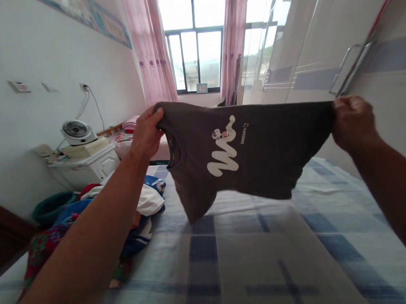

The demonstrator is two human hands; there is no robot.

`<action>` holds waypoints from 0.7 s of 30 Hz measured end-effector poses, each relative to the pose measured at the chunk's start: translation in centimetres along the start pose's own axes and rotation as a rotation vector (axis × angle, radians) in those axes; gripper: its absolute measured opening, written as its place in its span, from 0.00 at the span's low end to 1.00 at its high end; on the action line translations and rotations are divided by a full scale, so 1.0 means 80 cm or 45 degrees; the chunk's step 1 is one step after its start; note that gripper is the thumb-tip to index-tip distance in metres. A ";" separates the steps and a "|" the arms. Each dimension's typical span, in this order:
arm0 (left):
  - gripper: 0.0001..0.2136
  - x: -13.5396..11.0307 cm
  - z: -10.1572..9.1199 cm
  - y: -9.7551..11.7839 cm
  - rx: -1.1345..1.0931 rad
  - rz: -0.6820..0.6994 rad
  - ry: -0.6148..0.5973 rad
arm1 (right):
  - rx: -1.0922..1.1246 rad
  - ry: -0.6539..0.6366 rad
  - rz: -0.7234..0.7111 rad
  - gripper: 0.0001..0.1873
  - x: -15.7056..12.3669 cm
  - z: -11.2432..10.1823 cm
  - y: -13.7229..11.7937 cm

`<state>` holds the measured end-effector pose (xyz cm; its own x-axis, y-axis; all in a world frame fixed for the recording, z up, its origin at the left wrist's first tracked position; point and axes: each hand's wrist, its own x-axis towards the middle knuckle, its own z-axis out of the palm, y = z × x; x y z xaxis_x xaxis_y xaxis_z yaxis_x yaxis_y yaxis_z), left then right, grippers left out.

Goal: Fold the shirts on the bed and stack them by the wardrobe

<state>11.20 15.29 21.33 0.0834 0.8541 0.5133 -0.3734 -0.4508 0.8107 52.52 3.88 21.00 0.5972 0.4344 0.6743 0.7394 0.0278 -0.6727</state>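
A dark grey T-shirt (267, 153) with a white squiggle and a small cartoon print hangs stretched sideways between my two hands, above the bed. My left hand (147, 132) is closed on the shirt at the shoulder, beside the collar. At the hem end, my right hand (354, 119) grips the other corner. The top edge runs taut between them, while the lower side and a sleeve droop toward the checked bedsheet (249, 254).
A heap of mixed clothes (147, 200) lies on the bed at the left, partly behind my left forearm. Beyond it are a teal basin (52, 209) and a white cabinet (88, 167) carrying a fan (77, 131). Glossy wardrobe doors (306, 42) line the right side.
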 end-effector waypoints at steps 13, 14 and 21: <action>0.10 -0.256 -0.124 -0.054 1.047 -0.278 -0.681 | -0.391 -0.781 -0.360 0.13 -0.246 -0.129 0.153; 0.11 -0.276 -0.130 -0.062 1.110 -0.264 -0.747 | -0.384 -0.849 -0.312 0.14 -0.267 -0.135 0.166; 0.22 -0.329 -0.112 -0.082 1.600 -0.062 -0.726 | -0.521 -0.828 0.132 0.26 -0.321 -0.133 0.160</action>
<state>3.17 -1.93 -0.03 0.5492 0.7898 0.2731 0.6918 -0.6130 0.3816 49.98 -16.53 -1.68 0.4605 0.8612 0.2150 0.8213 -0.3214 -0.4714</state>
